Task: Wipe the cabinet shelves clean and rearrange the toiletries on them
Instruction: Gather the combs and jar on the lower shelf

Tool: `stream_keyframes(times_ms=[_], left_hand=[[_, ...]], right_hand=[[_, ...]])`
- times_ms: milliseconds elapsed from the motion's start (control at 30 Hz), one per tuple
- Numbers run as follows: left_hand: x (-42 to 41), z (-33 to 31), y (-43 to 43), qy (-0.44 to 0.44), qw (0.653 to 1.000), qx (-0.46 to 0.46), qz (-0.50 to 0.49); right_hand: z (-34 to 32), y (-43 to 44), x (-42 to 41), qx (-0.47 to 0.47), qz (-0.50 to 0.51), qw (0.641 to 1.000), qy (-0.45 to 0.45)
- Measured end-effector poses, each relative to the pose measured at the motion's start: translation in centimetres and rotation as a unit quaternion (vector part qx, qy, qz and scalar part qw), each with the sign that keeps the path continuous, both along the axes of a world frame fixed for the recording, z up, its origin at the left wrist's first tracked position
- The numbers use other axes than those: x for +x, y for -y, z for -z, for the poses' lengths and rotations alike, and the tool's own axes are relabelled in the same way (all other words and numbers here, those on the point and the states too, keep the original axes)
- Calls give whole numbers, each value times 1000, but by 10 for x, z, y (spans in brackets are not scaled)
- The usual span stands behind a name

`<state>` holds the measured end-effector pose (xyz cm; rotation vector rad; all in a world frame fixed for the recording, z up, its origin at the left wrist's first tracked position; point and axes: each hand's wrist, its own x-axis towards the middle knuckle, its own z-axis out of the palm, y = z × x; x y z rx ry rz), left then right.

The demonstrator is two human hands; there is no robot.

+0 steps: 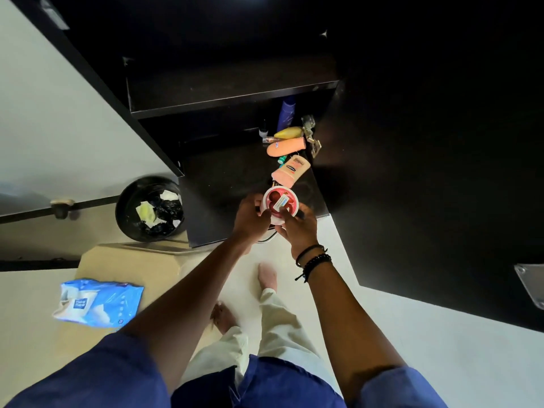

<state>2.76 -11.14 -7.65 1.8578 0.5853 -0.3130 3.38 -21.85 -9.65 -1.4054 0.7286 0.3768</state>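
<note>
A round white jar with a red lid (278,203) sits between both my hands at the front edge of a black cabinet shelf (223,178). My left hand (250,217) grips its left side and my right hand (297,228) grips its right side. Behind it on the shelf's right side lie a peach lotion bottle (291,170), a small teal item (282,159), an orange tube (285,147), a yellow tube (288,132) and a blue bottle (287,113). A higher black shelf (229,83) stands above.
A blue pack of wipes (100,301) lies on a beige surface at the lower left. A black bin (150,209) with crumpled waste stands left of the cabinet. The open black cabinet door (426,172) is on the right, with metal hinges (310,134). My bare feet are on the white floor.
</note>
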Motion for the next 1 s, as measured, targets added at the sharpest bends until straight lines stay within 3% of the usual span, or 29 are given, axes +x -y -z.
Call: stream_keyframes(times_ms=[333, 533, 800, 1000], left_hand=[[-28, -52, -37, 88, 995, -16, -46], [-25, -126, -68, 224, 973, 43, -38], [-24, -279, -95, 432, 900, 38, -48], [-24, -375, -100, 532, 843, 46, -68]], right_hand=[[-60, -26, -17, -13, -68, 994, 86], [-152, -45, -6, 2, -108, 974, 201], [-305, -69, -2, 1, -152, 897, 416], [-404, -66, -2, 6, -197, 824, 531]])
